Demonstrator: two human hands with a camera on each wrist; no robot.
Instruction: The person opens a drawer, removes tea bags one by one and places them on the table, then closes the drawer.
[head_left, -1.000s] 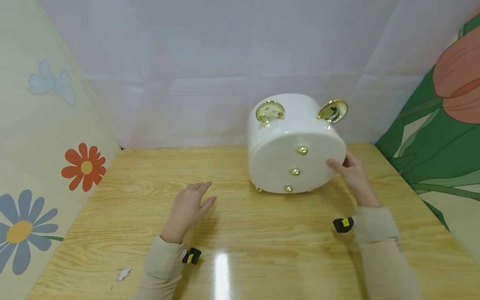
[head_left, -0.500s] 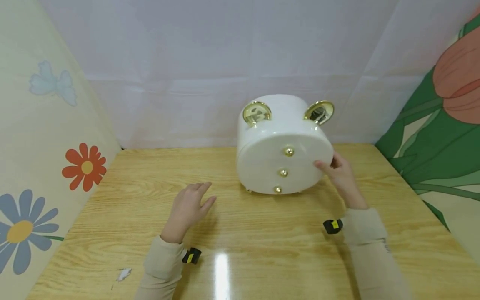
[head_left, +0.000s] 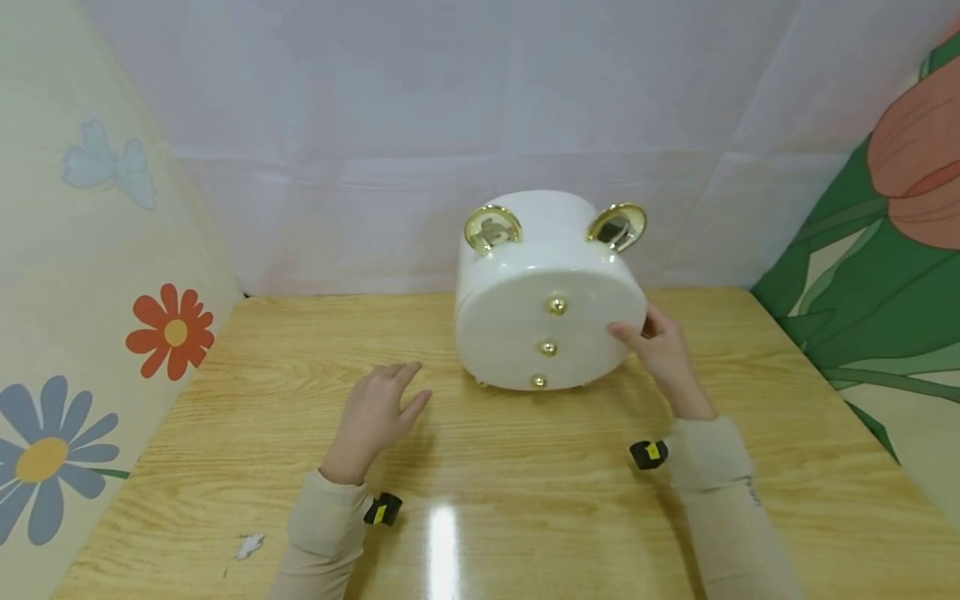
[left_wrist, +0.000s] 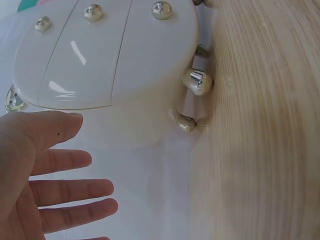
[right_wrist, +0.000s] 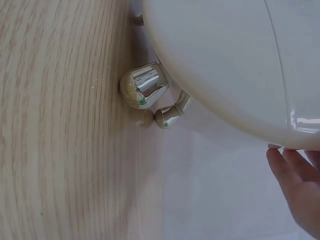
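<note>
A glossy white rounded box stands upright on the wooden table, left of my right hand. Seams divide its front into drawers, each with a round gold knob. Two gold ears rise from the top, and short gold feet hold it up. My right thumb lies on the front face near the right edge. In the right wrist view, the fingertips touch the box's side. My left hand is apart from the box, to its front left, with fingers extended in the left wrist view.
The wood-grain table reaches back to a pale cloth backdrop. Painted panels with a red flower and a large tulip stand at the sides. A small whitish patch marks the table at front left.
The box has slid left across the table, with my right hand moving along at its side. My left hand has stayed in place.
</note>
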